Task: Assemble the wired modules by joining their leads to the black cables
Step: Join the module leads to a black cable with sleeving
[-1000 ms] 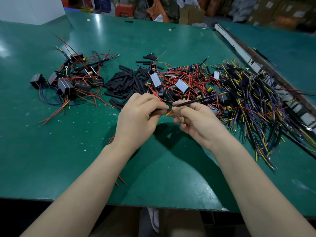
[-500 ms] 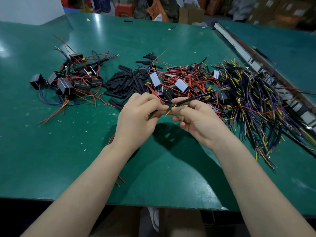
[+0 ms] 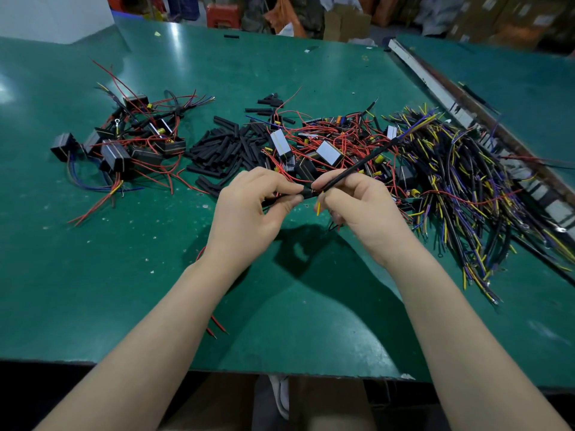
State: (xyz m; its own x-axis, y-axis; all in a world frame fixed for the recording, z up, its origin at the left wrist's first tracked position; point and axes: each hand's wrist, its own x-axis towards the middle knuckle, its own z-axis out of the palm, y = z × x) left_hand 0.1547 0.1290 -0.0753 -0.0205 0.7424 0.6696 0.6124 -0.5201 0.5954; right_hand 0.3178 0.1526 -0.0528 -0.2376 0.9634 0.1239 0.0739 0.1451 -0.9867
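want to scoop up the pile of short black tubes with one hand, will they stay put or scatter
The tubes lie loose and crisscrossed, so they would likely scatter rather than lift as a clump. They look round, so some may roll on the smooth green table. They seem small and hollow, so probably very light.

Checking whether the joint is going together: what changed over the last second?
Little. The black cable held by the right hand tilted slightly steeper, and a yellow lead now hangs below its fingers. The left hand keeps its pinch at the joint; the piles stayed put.
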